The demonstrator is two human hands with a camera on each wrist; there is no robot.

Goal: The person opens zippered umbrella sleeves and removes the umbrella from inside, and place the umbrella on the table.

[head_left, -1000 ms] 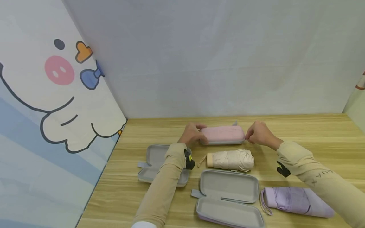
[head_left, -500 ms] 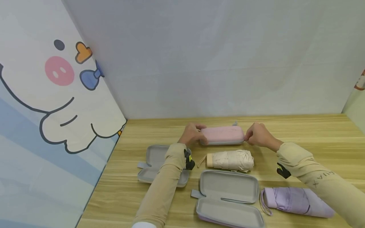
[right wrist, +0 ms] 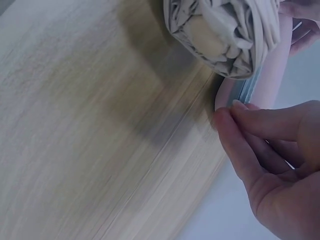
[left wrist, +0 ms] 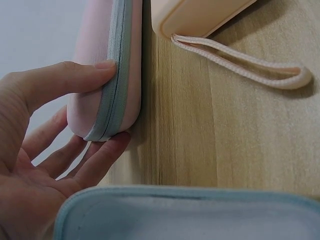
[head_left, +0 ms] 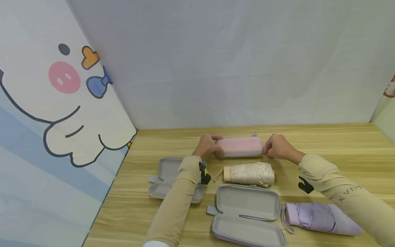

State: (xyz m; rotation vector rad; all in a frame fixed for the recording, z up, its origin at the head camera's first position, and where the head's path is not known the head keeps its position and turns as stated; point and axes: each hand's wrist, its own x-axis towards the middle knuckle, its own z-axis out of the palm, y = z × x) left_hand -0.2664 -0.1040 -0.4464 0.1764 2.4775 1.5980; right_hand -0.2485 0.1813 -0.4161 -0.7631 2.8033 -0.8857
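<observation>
A pink zippered case [head_left: 240, 146] lies closed at the back of the table, its grey zipper [left wrist: 114, 95] running round the side. My left hand [head_left: 207, 145] grips its left end; in the left wrist view the thumb presses beside the zipper and the fingers curl under the end. At the other end, my right hand [head_left: 280, 146] pinches thumb and forefinger at the zipper's corner; the pull is hidden between the fingertips. Just in front of the case lies a folded cream umbrella [head_left: 249, 173] with a wrist loop [left wrist: 245, 67].
Two open grey-lined cases stand in front: one [head_left: 168, 169] at the left, partly under my left forearm, another [head_left: 248, 202] near the middle. A folded purple umbrella [head_left: 321, 218] lies at the front right. A white cloth wall [head_left: 234, 68] backs the wooden table [head_left: 345, 144].
My right hand has shifted slightly left at the pink case's right end, still pinching there. My left hand keeps its hold, and the other things stay put.
</observation>
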